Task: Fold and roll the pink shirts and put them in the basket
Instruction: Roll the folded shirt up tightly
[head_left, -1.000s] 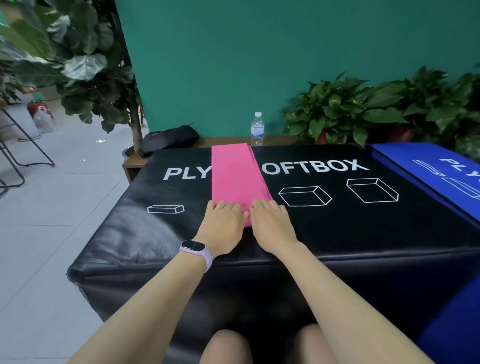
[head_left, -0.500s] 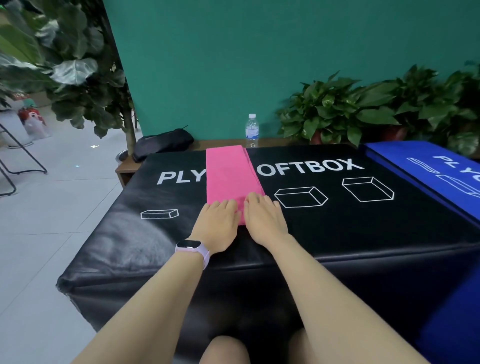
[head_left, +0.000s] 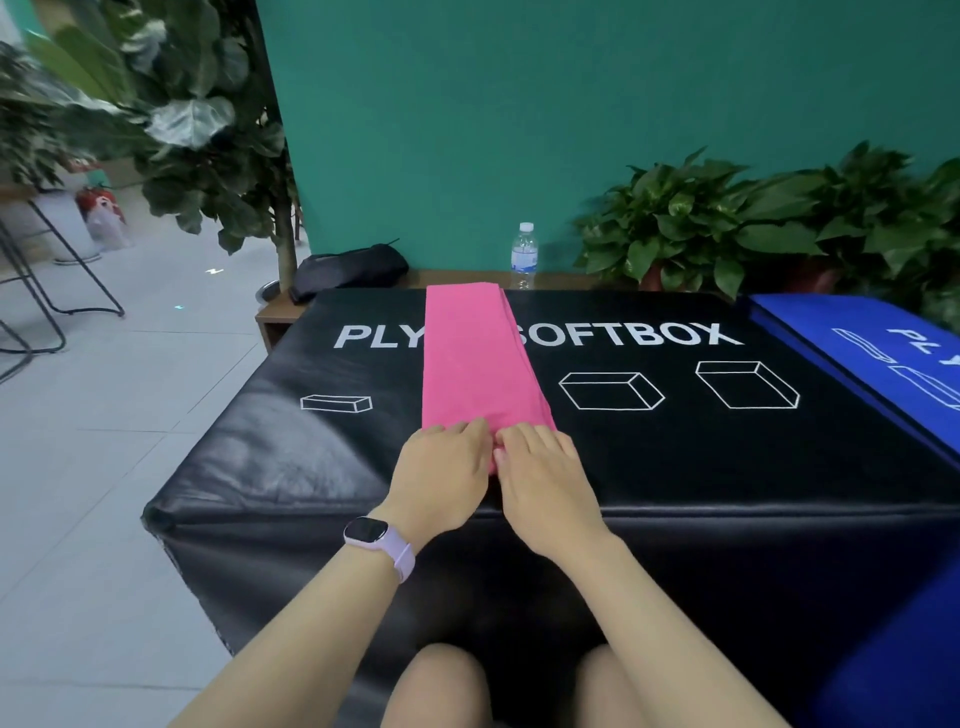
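As the pink shirt (head_left: 475, 358) lies folded into a long narrow strip on the black soft box (head_left: 675, 457), its long axis runs straight away from the fingers, from the near end under both hands to the far end at the box's back edge. Left hand (head_left: 441, 480) and right hand (head_left: 545, 486) sit side by side on the near end, touching or almost touching at the forefingers, so neither is clearly nearer to the strip; each covers about half of its width. The fingers (head_left: 462, 434) of the left hand curl down over a small raised hump of cloth, and those of the right do likewise; they appear to press and hold the first turn of a roll. Whether the thumbs are tucked beneath the cloth cannot be told. Judged from this layout, folding is done and rolling has just begun: the coming move is a push forward along the strip's axis, away from the body, both hands keeping level so the roll stays square. Uneven pressure would likely skew the roll to one side. No basket is in view. A water bottle (head_left: 523, 254) stands well beyond the fingertips, behind the strip's far end.
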